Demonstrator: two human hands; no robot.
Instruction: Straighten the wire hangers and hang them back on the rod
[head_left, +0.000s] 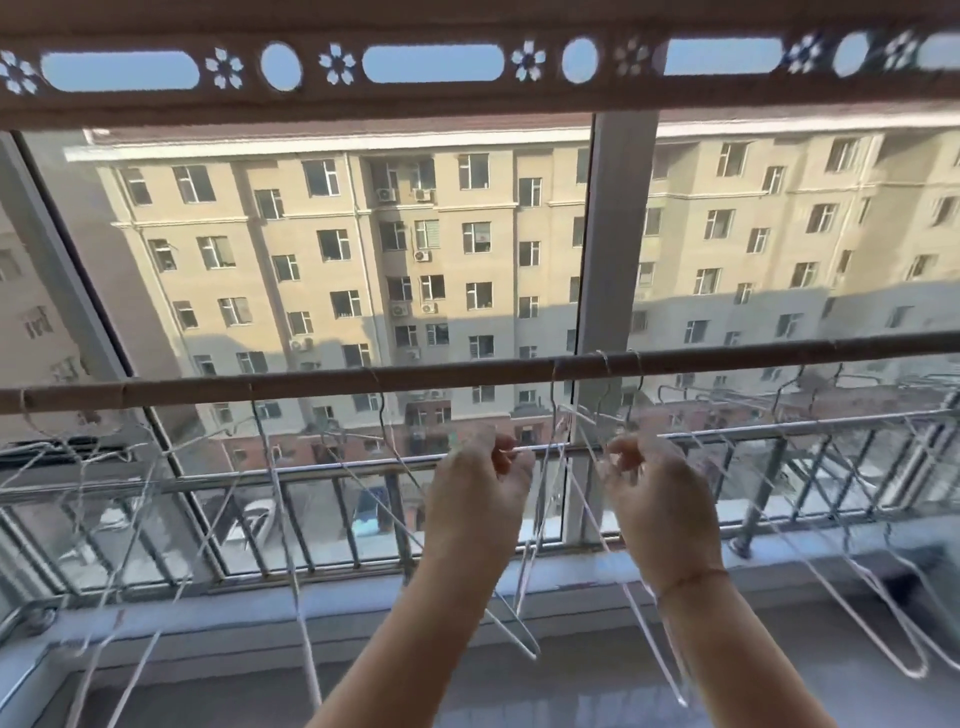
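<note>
Below the brown rod (467, 371), which runs across the window from lower left to upper right, a white wire hanger (558, 499) hangs by its hook near the middle of the span. Left hand (480, 486) pinches one thin wire of this hanger between thumb and fingertips; right hand (652, 491) is closed in a similar pinch on wire just beside it (exactly which strand it grips cannot be told, since several overlap). More wire hangers (280, 499) dangle from the rod to the left, bent and tangled, and others (852, 519) hang to the right. A thin bracelet (685, 579) circles the right wrist. Behind the hangers stands a metal railing (322, 475) outside the glass, and beyond it a beige apartment block (363, 234).
</note>
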